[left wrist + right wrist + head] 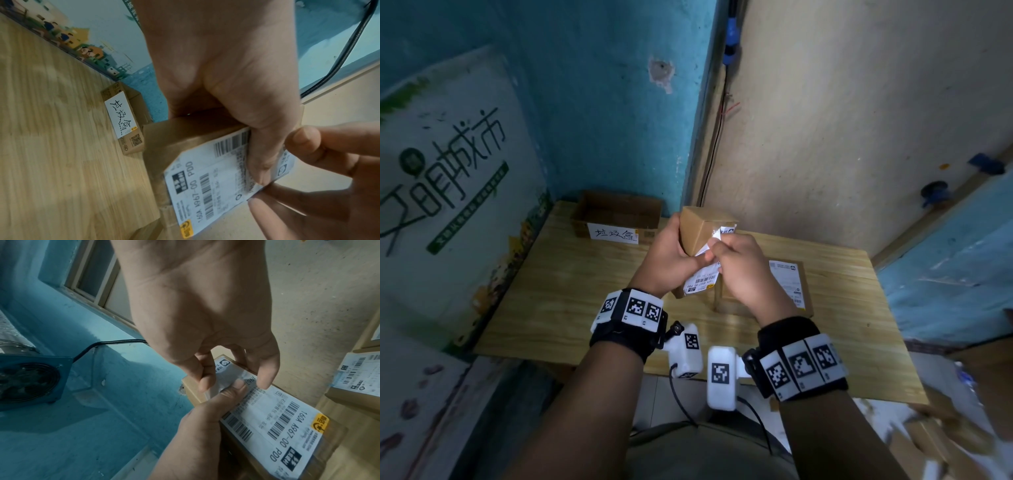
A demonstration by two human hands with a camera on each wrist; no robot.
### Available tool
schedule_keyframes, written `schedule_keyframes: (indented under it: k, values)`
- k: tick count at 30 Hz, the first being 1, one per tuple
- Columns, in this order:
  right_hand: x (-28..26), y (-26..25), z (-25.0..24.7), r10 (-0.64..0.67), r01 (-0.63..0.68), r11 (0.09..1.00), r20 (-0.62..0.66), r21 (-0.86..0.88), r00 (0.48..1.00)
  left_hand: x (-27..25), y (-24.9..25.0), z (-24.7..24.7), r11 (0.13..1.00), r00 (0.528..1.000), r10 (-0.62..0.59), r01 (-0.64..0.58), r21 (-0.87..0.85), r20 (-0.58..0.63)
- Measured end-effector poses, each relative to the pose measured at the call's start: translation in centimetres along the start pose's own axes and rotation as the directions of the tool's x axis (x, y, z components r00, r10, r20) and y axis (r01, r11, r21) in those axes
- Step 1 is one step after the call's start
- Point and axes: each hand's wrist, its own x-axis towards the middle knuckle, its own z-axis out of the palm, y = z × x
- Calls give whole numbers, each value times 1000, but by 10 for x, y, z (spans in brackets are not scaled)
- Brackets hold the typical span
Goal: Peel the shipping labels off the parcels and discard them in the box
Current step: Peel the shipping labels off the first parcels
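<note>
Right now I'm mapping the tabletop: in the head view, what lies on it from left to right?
Open brown cardboard box with handwritten white tag → small brown cardboard parcel held in both hands → flat brown cardboard parcel with white shipping label.

Parcels: 2 – one held (pixel 697 229), one on table (pixel 787 291); shipping labels: 2 (pixel 702 281) (pixel 786 279); open box: 1 (pixel 616 214); hands: 2 (pixel 669 262) (pixel 744 270)
</note>
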Motion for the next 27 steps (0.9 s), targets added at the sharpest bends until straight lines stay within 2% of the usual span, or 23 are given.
schedule_keyframes:
  k: [13,27]
  values:
    - [-8,-2,-2,-4,4,1000,-4,1,1000,-2,-2,-1,999,1000,4,-3,53,-19]
    - [-8,-5,8,-13,13,1000,28,-2,1000,-8,-6,-7,1000,999,2,-2,16,-34]
